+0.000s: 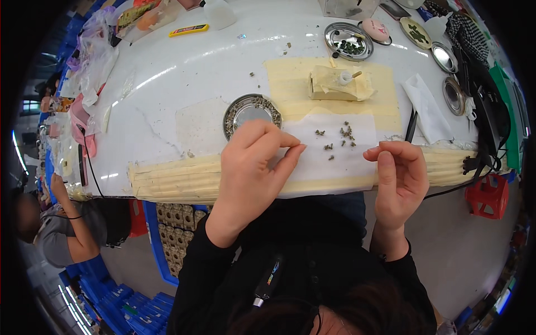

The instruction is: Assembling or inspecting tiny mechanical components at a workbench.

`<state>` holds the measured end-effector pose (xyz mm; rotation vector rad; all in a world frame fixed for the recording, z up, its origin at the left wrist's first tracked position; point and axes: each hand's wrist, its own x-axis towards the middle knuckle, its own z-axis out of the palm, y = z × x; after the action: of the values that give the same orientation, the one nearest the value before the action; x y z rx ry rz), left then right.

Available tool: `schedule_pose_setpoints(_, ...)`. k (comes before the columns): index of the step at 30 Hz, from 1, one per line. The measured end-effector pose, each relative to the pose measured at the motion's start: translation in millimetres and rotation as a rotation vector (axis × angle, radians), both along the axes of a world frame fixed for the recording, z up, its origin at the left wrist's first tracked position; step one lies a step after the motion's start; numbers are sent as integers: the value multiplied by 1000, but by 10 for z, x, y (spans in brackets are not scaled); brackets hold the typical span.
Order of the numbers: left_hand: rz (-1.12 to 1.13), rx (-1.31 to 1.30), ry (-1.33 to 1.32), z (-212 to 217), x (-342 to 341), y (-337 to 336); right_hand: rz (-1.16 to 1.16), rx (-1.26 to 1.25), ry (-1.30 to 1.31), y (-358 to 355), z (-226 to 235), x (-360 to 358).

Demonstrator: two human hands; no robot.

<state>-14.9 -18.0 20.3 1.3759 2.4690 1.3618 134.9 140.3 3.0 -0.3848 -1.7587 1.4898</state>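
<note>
My left hand [251, 173] is above the table's near edge, thumb and forefinger tips pinched together; whatever is between them is too small to make out. Just behind it sits a round metal dish [228, 124] with many small grey-brown pieces around its inside, partly covered by the hand. A white sheet [312, 162] lies right of the pinching fingers, and several small dark grey-brown pieces [347, 134] are scattered on it. At the sheet's right side, my right hand [401, 178] is raised with fingers loosely curled and apart, no object visible in it.
Behind the sheet, a tape-covered block [335, 84] stands on yellowish paper. Farther back is a metal dish [349, 42] with dark green pieces. A yellow cutter [188, 30] lies far left. Below the table, a blue crate [151, 223] holds blocks. Another person [67, 234] sits at left.
</note>
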Motion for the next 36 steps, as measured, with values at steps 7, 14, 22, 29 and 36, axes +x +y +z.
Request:
schedule_pose_setpoints(7, 240, -127, 293, 56, -407, -37, -1, 29, -18, 37, -69, -19)
schedule_pose_setpoints(14, 229, -162, 191, -2, -433, 33, -1, 97, -20, 41, -119, -23)
schedule_pose_setpoints(22, 160, -138, 54, 75, -392, -52, 2, 98, 3, 51, -142, -15)
schedule_pose_setpoints(29, 174, -162, 187, 77, -378, -6, -17, 130, -2, 39, -157, -27)
schedule_pose_setpoints(36, 165, -134, 111, 72, -344, -32, -22, 139, 1, 20, -175, -33)
